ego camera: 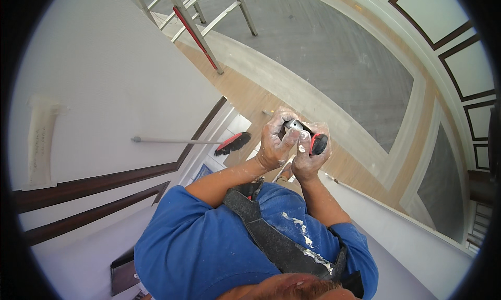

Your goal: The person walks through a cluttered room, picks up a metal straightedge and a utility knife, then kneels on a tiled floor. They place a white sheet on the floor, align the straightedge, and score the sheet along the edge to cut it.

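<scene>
Both of my hands are coated in white dust or compound and meet in front of my waist. They hold a small hand tool (pixel 318 144) with a red and black handle and a grey metal part with a hole. My left hand (pixel 276 141) curls around the metal end, its thumb against it. The handle end pokes out of my right hand (pixel 311 159), whose thumb lies beside the left one. My fingers cover most of the tool, so its exact kind is unclear. A narrow grey piece (pixel 268 112) shows past my left fingers; I cannot tell whether it belongs to the tool.
A metal ladder (pixel 195 30) stands ahead on the left. Left of my hands a broom (pixel 234 142) has its grey pole across the white wall (pixel 117 77). Dark wooden trim (pixel 98 182) edges that wall. Grey covering (pixel 313 53) lies over the wooden floor (pixel 213 67).
</scene>
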`<state>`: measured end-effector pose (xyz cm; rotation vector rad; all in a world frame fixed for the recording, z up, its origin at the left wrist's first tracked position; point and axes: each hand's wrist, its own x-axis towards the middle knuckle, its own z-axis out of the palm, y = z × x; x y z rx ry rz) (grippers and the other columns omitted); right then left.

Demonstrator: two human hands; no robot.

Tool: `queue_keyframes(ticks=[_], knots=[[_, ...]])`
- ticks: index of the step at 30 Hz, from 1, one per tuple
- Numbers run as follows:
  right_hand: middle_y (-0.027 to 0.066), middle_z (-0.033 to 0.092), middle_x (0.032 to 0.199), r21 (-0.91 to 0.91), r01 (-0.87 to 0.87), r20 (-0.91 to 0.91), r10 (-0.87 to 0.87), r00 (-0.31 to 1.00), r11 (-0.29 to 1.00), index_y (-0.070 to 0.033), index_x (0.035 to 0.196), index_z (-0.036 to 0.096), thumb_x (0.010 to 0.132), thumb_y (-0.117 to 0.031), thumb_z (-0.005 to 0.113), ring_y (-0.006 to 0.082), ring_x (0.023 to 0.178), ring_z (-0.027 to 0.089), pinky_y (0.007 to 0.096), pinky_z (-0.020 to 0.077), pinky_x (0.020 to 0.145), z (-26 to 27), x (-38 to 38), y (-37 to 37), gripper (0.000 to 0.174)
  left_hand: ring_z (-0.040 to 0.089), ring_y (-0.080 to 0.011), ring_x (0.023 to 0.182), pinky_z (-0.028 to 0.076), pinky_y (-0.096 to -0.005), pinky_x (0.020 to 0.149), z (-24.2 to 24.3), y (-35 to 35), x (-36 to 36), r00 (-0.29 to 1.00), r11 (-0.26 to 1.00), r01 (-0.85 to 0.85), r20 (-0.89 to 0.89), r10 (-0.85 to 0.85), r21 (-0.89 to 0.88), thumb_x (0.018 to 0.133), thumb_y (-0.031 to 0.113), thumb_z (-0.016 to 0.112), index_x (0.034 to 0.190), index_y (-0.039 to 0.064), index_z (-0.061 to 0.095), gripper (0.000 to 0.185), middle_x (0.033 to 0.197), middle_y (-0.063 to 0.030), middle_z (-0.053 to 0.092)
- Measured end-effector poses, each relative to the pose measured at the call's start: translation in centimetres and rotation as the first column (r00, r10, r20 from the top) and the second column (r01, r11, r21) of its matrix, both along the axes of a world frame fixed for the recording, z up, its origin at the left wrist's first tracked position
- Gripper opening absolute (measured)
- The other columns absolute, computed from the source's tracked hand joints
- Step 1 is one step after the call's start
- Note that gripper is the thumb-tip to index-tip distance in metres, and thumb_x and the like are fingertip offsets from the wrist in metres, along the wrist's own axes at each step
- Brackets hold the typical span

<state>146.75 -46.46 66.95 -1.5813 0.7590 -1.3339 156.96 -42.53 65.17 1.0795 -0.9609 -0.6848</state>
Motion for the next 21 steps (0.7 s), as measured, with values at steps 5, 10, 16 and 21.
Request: queue_keyframes(ticks=[5, 10, 16, 21], knots=[[0.0113, 0.057, 0.091, 0.064, -0.006, 0.027, 0.005, 1.0, 0.998, 0.001, 0.097, 0.061, 0.091, -0.012, 0.066, 0.0179, 0.083, 0.056, 0.0305, 0.0452, 0.075, 0.2, -0.2, 0.2, 0.015, 0.051, -0.0164, 0.092, 0.043, -0.0317, 0.082, 0.3, -0.3, -0.2, 0.999, 0.999, -0.03, 0.009, 0.031, -0.03, 0.094, 0.035, 0.063, 0.102, -0.003, 0.057, 0.039, 0.099, -0.0107, 0.053], [0.0103, 0.057, 0.09, 0.099, -0.008, 0.017, 0.006, 1.0, 0.995, 0.001, 0.096, 0.061, 0.09, -0.007, 0.064, 0.0166, 0.082, 0.055, 0.0303, 0.0444, 0.075, 0.0, -0.7, 0.3, 0.011, 0.051, -0.0164, 0.091, 0.044, -0.032, 0.081, 0.8, -0.1, -0.3, 0.999, 1.0, -0.008, 0.034, 0.008, 0.0, 0.093, 0.03, 0.062, 0.101, -0.003, 0.057, 0.034, 0.098, -0.0114, 0.054], [0.0085, 0.056, 0.088, 0.076, -0.009, 0.053, 0.005, 0.999, 0.997, 0.001, 0.094, 0.061, 0.089, -0.004, 0.064, 0.0143, 0.082, 0.054, 0.0281, 0.0439, 0.074, 0.6, -0.5, 0.4, 0.007, 0.055, -0.0167, 0.095, 0.046, -0.0316, 0.086, 1.2, 0.3, -0.3, 0.994, 0.999, -0.02, 0.112, 0.015, 0.044, 0.097, 0.028, 0.056, 0.104, -0.001, 0.058, 0.03, 0.103, -0.0104, 0.055], [0.0061, 0.056, 0.088, 0.145, -0.021, 0.068, 0.011, 0.998, 0.989, 0.001, 0.094, 0.061, 0.091, -0.004, 0.064, 0.0119, 0.08, 0.052, 0.0271, 0.0437, 0.073, 0.6, -0.7, 1.1, 0.006, 0.05, -0.0136, 0.081, 0.044, -0.0317, 0.072, 1.1, 0.4, -1.4, 0.994, 0.997, -0.079, -0.075, 0.079, 0.005, 0.09, 0.021, 0.063, 0.097, -0.003, 0.058, 0.025, 0.09, -0.0088, 0.054]])
